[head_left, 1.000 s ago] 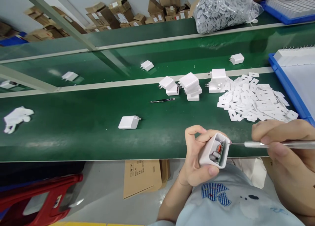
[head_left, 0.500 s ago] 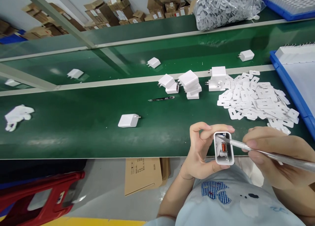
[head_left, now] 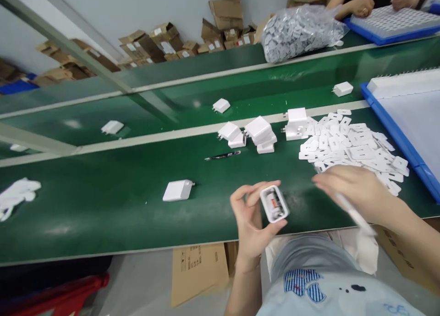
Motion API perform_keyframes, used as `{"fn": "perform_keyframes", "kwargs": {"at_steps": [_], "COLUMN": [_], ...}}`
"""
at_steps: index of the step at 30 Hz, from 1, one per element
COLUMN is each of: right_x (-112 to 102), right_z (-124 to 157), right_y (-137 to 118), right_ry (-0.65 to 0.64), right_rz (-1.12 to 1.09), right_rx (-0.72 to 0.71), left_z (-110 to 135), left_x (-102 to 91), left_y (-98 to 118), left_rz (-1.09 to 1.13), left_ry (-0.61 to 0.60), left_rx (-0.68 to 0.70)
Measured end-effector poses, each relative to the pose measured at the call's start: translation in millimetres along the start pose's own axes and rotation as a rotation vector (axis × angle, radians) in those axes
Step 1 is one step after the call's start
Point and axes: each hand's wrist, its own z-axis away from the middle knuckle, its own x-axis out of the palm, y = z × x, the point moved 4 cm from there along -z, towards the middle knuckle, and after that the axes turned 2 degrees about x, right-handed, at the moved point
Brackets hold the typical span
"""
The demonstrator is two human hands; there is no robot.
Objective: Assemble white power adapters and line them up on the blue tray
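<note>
My left hand grips a white charger housing with its open end up, showing an orange part inside. It is held over the near edge of the green table. My right hand is blurred by motion to the right of the housing, closed round a thin silver tool that points back toward my body. The tool tip is away from the housing. Just beyond my right hand lies a pile of small white cover plates.
White chargers are stacked mid-table, one charger lies alone, black tweezers beside them. A blue tray stands right. More chargers ride the far belt. A bag of parts and another person's hands are beyond.
The tool tip has left the housing opening and my right hand has swung up and right toward the plate pile. My left hand moved left with the housing. The camera tilted up.
</note>
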Motion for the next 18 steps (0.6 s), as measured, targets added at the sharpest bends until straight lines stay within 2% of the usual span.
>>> {"fn": "perform_keyframes", "kwargs": {"at_steps": [2, 5, 7, 9, 11, 12, 13, 14, 16, 18], "right_x": [29, 61, 61, 45, 17, 3, -11, -22, -26, -15], "right_z": [-7, -21, -37, -56, -79, -88, -97, -104, -111, -108], "right_y": [-1, 0, 10, 36, 86, 124, 159, 193, 257, 309], "right_ry": [-0.243, -0.42, -0.467, -0.521, -0.574, -0.623, -0.605, -0.598, -0.709, -0.883], "right_rz": [0.192, 0.262, 0.24, 0.222, 0.282, 0.366, 0.473, 0.568, 0.692, 0.734], "right_rx": [-0.167, -0.279, -0.284, -0.251, -0.059, 0.206, 0.365, 0.465, 0.619, 0.725], "left_z": [0, 2, 4, 5, 4, 3, 1, -1, -5, -8], "left_x": [-19.0, -36.4, -41.1, -45.0, -50.3, -53.1, -55.8, -58.2, -62.0, -64.7], "left_y": [-5, -4, 0, 3, 2, 1, -2, -4, -10, -16], "left_rz": [-0.082, -0.167, -0.225, -0.297, -0.374, -0.402, -0.422, -0.435, -0.455, -0.483], "left_ry": [0.158, 0.37, 0.448, 0.498, 0.537, 0.553, 0.569, 0.584, 0.616, 0.65], "left_rx": [-0.103, -0.294, -0.397, -0.464, -0.52, -0.536, -0.545, -0.545, -0.548, -0.576]}}
